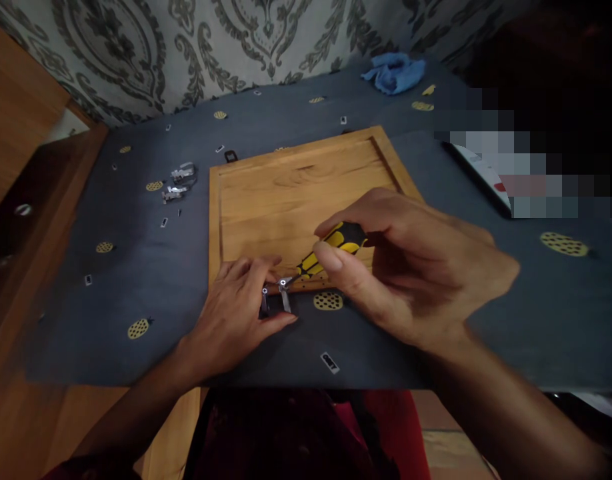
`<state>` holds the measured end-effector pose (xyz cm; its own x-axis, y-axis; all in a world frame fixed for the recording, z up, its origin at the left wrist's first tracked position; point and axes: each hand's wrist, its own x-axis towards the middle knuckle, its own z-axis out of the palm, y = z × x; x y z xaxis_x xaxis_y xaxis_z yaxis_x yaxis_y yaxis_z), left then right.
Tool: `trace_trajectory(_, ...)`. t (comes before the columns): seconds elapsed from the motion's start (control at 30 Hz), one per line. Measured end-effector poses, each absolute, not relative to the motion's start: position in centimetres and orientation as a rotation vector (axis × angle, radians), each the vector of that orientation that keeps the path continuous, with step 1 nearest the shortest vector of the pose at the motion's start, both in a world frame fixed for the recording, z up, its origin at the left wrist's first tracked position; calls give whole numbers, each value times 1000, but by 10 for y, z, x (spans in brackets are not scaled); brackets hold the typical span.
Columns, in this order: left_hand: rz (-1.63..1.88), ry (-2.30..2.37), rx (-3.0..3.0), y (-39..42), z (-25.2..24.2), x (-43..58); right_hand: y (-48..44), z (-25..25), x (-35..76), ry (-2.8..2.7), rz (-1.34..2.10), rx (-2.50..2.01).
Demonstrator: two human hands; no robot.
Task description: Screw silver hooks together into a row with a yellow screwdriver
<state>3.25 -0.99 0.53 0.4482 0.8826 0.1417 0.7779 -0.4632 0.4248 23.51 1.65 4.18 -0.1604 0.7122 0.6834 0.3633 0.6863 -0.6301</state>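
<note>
A wooden panel (296,193) with a raised frame lies flat on the cloth-covered table. At its near edge sits a small metal bracket (285,297) with shiny screw heads. My left hand (226,313) lies over the panel's near left corner, its fingers on the wood and its thumb curled round the front of the bracket, holding it against the edge. In my right hand (406,260) is a yellow and black screwdriver (331,250), pinched by the handle between thumb and fingers. It slants down to the left, its tip beside a screw on the bracket.
Two loose metal hinge-like pieces (179,183) lie left of the panel. A dark loop-shaped fitting (231,157) shows at its far edge. A blue cloth (396,73) lies at the back right, and a dark-edged object (479,177), partly blurred out, is at the right. A patterned curtain (206,53) hangs behind.
</note>
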Motion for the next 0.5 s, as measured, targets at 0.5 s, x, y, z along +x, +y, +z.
trace_trajectory(0.5,478,1429,2442,-10,5,33,23,37,233,-1776,393,-761)
